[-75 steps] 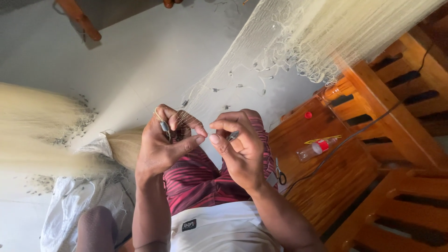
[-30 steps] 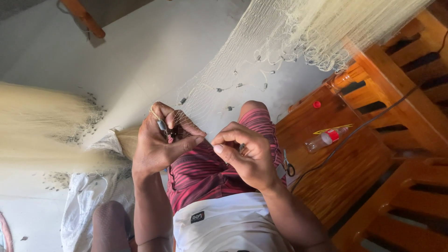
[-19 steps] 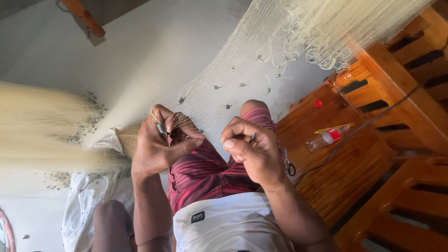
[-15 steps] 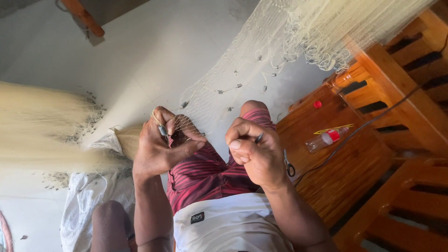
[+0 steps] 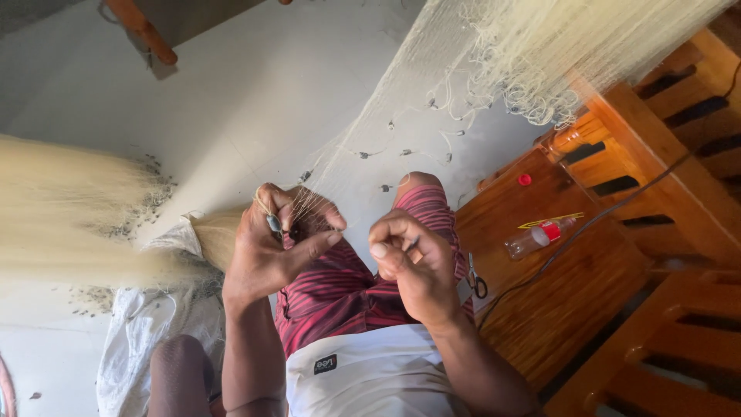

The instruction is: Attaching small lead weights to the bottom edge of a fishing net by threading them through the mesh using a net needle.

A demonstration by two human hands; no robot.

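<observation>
Head view: pale cream fishing net (image 5: 478,54), fine mesh with small grey sinkers along one edge, runs from 1 o'clock down to frame centre. Left hand (image 5: 270,247) grips the gathered net edge, one grey sinker (image 5: 273,224) pinched under the fingers. Right hand (image 5: 409,262), just beside it at 3 o'clock, is clenched around a thin dark needle (image 5: 414,243). Wooden bench (image 5: 556,301) at 4 o'clock carries a clear plastic bottle (image 5: 540,235) lying on its side, contents unclear, red cap (image 5: 525,179) apart from it, and scissors (image 5: 475,278). White sack (image 5: 139,340) at 8 o'clock.
</observation>
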